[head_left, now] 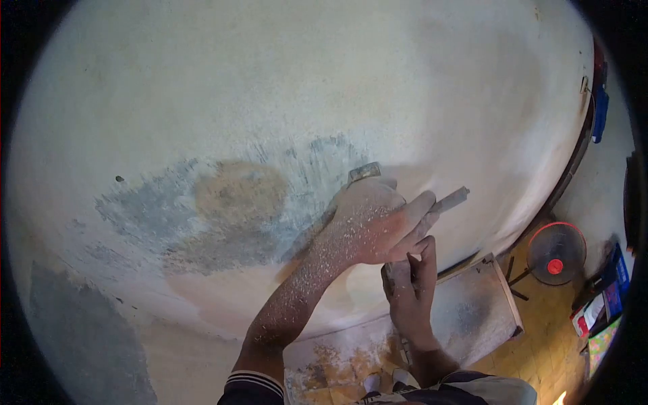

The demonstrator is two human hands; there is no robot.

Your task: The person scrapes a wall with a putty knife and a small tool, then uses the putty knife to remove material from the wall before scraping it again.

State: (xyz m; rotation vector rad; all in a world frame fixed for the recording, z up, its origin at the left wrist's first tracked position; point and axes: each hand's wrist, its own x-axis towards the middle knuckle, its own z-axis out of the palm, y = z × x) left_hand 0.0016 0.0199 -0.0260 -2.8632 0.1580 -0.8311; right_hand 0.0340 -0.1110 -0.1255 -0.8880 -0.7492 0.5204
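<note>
My left hand (374, 219), coated in white dust, rests against the pale wall with its fingers closed. A grey, dust-covered stick-like tool (451, 201) sticks out past its fingers to the right. At the knuckles, a small worn block-shaped piece (365, 172) shows against the wall. Just below, my right hand (413, 297) is closed close to the left fingers, with a dark edge of something by its thumb; I cannot tell what it holds. Left of the hands, the wall (324, 74) has a scraped grey patch (148, 209) with a brown spot (239, 191) in it.
A dusty board-like surface (472, 310) stands below on the right. Beyond it are a round fan-like object (555, 253) with a red centre and colourful packages (601, 304). White dust lies on the yellowish floor (324, 364). A dark grey patch (84, 337) covers the lower left.
</note>
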